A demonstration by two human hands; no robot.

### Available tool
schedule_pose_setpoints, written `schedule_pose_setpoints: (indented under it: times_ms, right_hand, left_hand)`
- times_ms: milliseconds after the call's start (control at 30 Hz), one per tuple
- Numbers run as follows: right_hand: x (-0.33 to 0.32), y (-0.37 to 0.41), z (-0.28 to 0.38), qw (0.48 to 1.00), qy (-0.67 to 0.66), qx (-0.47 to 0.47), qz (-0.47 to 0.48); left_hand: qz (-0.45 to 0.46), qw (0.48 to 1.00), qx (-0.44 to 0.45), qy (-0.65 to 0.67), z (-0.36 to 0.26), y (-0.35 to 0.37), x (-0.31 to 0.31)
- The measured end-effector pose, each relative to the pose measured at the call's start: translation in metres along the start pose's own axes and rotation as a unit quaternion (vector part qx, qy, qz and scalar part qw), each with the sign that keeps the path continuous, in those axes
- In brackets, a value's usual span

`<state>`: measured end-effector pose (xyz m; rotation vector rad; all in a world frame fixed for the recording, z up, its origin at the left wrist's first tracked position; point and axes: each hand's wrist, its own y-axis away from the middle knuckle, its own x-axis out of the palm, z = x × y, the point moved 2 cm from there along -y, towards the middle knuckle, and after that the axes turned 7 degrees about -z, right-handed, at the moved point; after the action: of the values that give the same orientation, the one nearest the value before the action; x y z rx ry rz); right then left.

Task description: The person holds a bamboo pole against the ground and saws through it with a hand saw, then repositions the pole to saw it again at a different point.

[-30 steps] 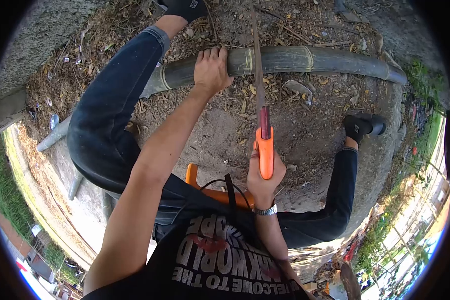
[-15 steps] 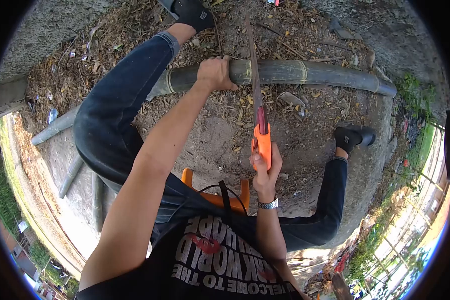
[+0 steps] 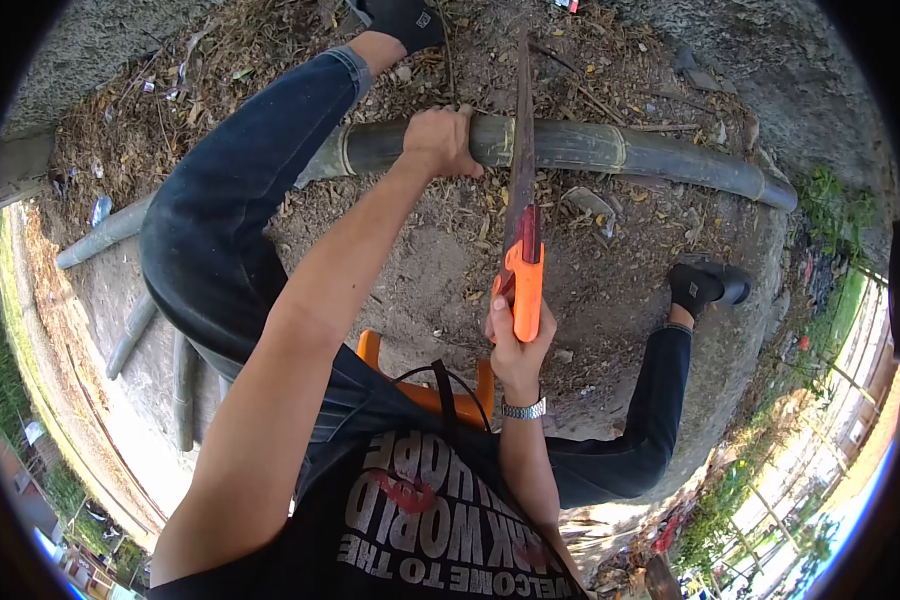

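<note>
A long green-grey bamboo pole (image 3: pixel 685 167) lies crosswise in front of me, passing beside my bent left knee. My left hand (image 3: pixel 440 143) is wrapped over the pole, thumb pointing right along its near side. In my right hand (image 3: pixel 520 340) is the orange handle of a hand saw (image 3: pixel 523 180), fingers closed around the grip. The saw's narrow, brownish blade points away from me and crosses over the pole just right of my left hand, near a pale node ring. A metal watch band circles my right wrist.
I sit on an orange stool (image 3: pixel 483 385), legs spread. More bamboo pieces (image 3: pixel 133 335) lie on the ground to the left. Dry leaves and litter cover the dirt around the pole. A rough grey wall (image 3: pixel 820 80) stands at the far right, with green plants by it.
The saw and my right hand have shifted slightly, with the blade lying at a somewhat different angle over the pole. My left hand keeps its grip; the whole view has moved a little.
</note>
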<state>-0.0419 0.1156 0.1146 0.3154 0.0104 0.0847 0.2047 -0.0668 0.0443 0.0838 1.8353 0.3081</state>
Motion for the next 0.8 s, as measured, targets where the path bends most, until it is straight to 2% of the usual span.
schedule_pose_setpoints:
  times_ms: [67,167,267,300,367,467,533,600,633,667,700,733,767,800]
  right_hand:
    - [-0.005,0.009,-0.010,0.999,0.052,-0.014,-0.008]
    - [-0.021,0.036,-0.013,0.992,0.113,-0.034,-0.053]
    - [-0.025,0.051,-0.008,0.989,0.091,-0.071,-0.092]
    - [-0.026,0.054,-0.007,0.989,0.095,-0.061,-0.098]
    - [-0.017,0.027,-0.001,0.976,0.157,-0.127,-0.087]
    - [-0.017,0.017,-0.003,0.967,0.177,-0.165,-0.079]
    - [-0.021,0.028,0.019,0.988,0.132,-0.019,-0.082]
    - [-0.018,0.029,0.031,0.986,0.119,-0.036,-0.111]
    - [-0.018,0.026,0.033,0.984,0.139,-0.060,-0.091]
    - [-0.020,0.025,0.035,0.981,0.162,-0.081,-0.069]
    - [-0.016,0.007,0.034,0.979,0.164,-0.078,-0.092]
    - [-0.015,-0.013,0.026,0.987,0.117,-0.024,-0.105]
    - [-0.015,-0.018,0.024,0.988,0.099,-0.009,-0.116]
    - [-0.013,-0.023,0.022,0.989,0.077,0.003,-0.124]
  left_hand:
    - [0.006,1.000,-0.005,0.005,-0.001,0.001,0.007]
    - [-0.031,0.999,0.015,-0.012,0.001,0.003,0.010]
    - [-0.073,0.997,0.023,-0.026,0.000,0.006,0.012]
    - [-0.062,0.997,0.027,-0.022,-0.002,0.010,0.016]
    - [-0.013,1.000,0.000,-0.004,0.003,-0.007,0.006]
    - [0.030,0.998,0.045,-0.038,0.007,-0.021,0.002]
    - [0.010,0.997,0.057,-0.047,0.000,-0.010,0.011]
    - [-0.095,0.993,0.056,-0.048,-0.001,0.002,0.021]
    - [-0.135,0.988,0.056,-0.050,0.000,0.004,0.029]
    - [-0.133,0.988,0.059,-0.053,-0.001,0.003,0.028]
    - [-0.117,0.991,0.042,-0.054,-0.003,0.005,0.027]
    - [-0.103,0.993,0.028,-0.055,-0.007,0.006,0.025]
    - [-0.061,0.997,0.020,-0.036,-0.006,0.003,0.021]
    - [-0.064,0.997,0.023,-0.041,-0.006,-0.003,0.020]
